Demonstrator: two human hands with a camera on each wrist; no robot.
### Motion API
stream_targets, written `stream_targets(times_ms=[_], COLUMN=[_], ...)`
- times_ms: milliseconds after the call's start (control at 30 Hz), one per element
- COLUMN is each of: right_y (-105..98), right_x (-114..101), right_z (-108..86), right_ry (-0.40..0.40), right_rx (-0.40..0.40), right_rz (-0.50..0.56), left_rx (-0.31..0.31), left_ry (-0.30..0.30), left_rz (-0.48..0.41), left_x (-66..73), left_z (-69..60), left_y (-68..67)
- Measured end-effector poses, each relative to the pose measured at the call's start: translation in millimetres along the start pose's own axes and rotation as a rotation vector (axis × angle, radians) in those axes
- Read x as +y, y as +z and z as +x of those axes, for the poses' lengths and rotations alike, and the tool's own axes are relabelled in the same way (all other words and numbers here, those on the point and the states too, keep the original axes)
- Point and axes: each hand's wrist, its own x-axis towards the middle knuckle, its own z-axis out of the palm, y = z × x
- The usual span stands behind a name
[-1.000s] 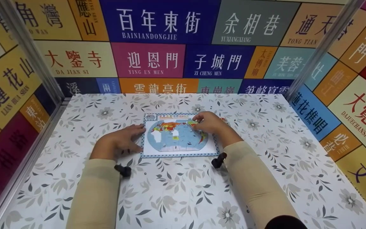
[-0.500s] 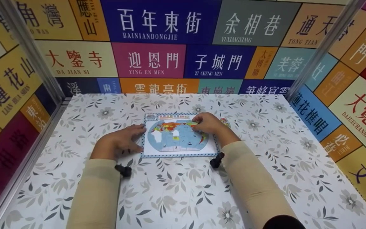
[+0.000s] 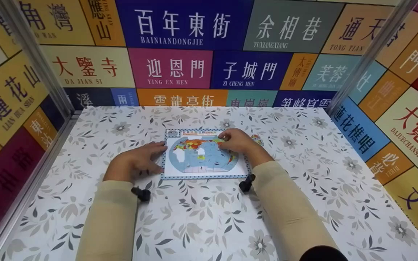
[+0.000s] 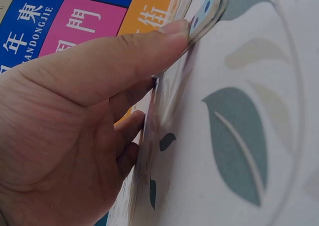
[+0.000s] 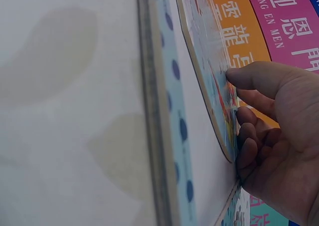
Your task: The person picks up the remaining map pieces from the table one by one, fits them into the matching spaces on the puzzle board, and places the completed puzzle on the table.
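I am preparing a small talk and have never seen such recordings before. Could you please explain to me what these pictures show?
There is no machine here: a person works with a bare left hand and right hand. The wide picture comes from a camera on the head, looking forward and down; the two closer ones come from a camera on each wrist.

On the leaf-patterned table lies a flat board with a dotted border, showing a colourful world map with white gaps. The left hand touches the board's left edge. The right hand touches the map at its upper right; whether it holds a piece, I cannot tell. Just past that hand lies something small and colourful.
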Motion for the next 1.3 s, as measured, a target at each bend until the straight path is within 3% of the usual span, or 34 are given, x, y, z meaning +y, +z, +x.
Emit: stream_targets(times_ms=[667,933,1133,1300], right_y=[-0.5,-1.8,-3.6,-4.1], right_x=[-4.0,-1.8,-7.4,-8.8], right_z=[1.5,2.3,-1.0,-3.2], right_ry=[0.015,-0.045,-0.023,0.027], right_rx=[-0.004,-0.014,-0.031,-0.030], right_rz=[-0.063,-0.147,-0.156,-0.100], left_rx=[-0.007,-0.017,-0.013,-0.011], left_ry=[-0.035,-0.037,-0.041,-0.058], left_rz=[-0.010,-0.061,-0.072,-0.091], left_x=[4.0,1.8,2.1,4.6], left_z=[-2.2,-0.2,-0.7,-2.9], left_y=[-0.3,-0.8,-1.0,-0.8])
